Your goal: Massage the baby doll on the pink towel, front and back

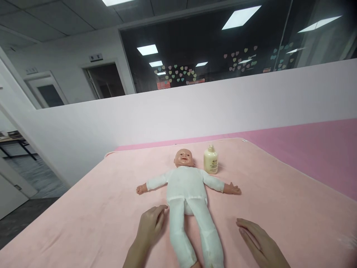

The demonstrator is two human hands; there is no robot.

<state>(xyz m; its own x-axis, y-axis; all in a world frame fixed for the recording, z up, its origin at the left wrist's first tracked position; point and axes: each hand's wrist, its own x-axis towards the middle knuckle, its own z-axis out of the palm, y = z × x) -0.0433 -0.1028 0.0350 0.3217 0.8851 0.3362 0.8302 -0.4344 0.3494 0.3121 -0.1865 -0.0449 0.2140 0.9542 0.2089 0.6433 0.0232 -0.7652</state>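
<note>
A baby doll [186, 186] in a white cloth suit lies face up on a pink blanket [111, 208], arms spread and legs pointing toward me. Beside its head, on the right, stands a pale yellow pump bottle [211, 160]. My left hand [152, 223] is at the doll's hip on the left, fingertips close to the cloth, holding nothing, with thumb and fingers apart. Over the blanket to the right of the doll's legs is my right hand [258, 240], empty, its fingers extended and thumb a little apart.
A low white wall [195, 111] with dark glass above runs behind the blanket. Pink surface [315, 156] shows beyond the blanket on the right. At the far left are a doorway and a table [16, 140] with things on it.
</note>
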